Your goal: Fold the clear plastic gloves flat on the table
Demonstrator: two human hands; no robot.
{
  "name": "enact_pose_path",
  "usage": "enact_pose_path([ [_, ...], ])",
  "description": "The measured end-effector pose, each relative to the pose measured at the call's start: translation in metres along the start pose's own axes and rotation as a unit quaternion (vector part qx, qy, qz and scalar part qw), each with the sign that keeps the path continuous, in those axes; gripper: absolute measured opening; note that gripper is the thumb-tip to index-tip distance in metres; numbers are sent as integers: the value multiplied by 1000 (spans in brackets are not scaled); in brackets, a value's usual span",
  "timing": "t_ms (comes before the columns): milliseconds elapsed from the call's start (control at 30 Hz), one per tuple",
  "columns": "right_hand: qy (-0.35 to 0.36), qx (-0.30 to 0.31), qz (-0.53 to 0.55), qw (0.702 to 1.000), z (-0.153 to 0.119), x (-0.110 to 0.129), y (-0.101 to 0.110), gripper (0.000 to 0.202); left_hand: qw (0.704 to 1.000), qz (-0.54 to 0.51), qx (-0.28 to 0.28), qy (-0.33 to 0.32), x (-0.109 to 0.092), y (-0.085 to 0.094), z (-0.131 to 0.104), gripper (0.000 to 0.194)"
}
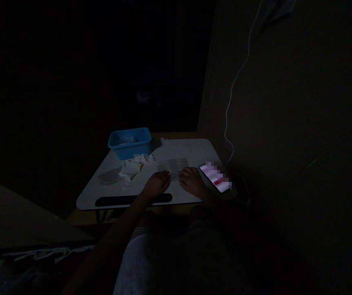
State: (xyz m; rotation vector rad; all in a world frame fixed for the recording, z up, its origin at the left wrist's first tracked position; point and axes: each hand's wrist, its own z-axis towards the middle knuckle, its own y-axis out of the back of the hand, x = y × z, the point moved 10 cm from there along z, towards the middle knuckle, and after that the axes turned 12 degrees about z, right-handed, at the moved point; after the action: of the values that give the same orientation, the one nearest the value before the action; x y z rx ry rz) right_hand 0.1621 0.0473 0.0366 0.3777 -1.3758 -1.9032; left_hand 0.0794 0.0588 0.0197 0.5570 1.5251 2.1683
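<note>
On the white folding table point(191, 149), a thin, see-through sheet point(174, 165), perhaps a plastic bag, lies in front of me. My left hand point(158, 183) is at its near left corner, fingers curled together. At the near right corner is my right hand point(191, 181), its fingers bent onto the sheet's edge. Both hands appear to grip the sheet, though dim light hides the fingertips. Left of it lies a crumpled pale cloth or glove point(131, 169). Another clear, flimsy piece point(110, 176) rests farther left.
A blue plastic basin point(134, 149) stands at the table's far left corner. A lit phone point(215, 177) lies at the right edge, near a white cable point(231, 90) hanging along the wall. A dark slot point(114, 201) runs along the near edge. The surroundings are very dark.
</note>
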Motion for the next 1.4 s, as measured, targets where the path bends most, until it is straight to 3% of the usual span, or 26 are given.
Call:
enact_pose_path([
  [233, 47, 46, -77, 995, 8, 6, -10, 16, 1000, 2, -6, -12, -1, 2, -2, 38],
  [433, 27, 36, -65, 997, 13, 2, 5, 17, 999, -8, -39, -4, 1, 7, -3, 48],
  [667, 10, 22, -14, 1000, 9, 3, 17, 20, 997, 3, -73, 8, 5, 7, -1, 31],
  [767, -6, 21, -11, 1000, 11, 5, 8, 35, 997, 8, -76, 1, 2, 11, -1, 28],
  [933, -50, 82, -54, 994, 26, 6, -9, 24, 997, -2, -78, 6, 2, 18, -4, 27],
  [1067, -123, 134, -66, 981, 35, -2, 2, 29, 995, -44, -79, 52, 19, 18, -6, 27],
  [1133, -112, 172, -39, 978, 38, 2, 8, 29, 991, -82, -77, 71, 28, 20, -6, 26],
  [1267, -84, 175, 63, 979, 50, 5, 33, 27, 970, -211, -67, 96, 41, 30, -2, 21],
  [1333, -67, 177, 153, 970, 57, 7, 41, 25, 945, -285, -54, 148, 54, 34, -1, 23],
  [1400, -93, 178, 255, 946, 61, 0, 46, 21, 911, -358, -34, 203, 67, 36, -3, 24],
])
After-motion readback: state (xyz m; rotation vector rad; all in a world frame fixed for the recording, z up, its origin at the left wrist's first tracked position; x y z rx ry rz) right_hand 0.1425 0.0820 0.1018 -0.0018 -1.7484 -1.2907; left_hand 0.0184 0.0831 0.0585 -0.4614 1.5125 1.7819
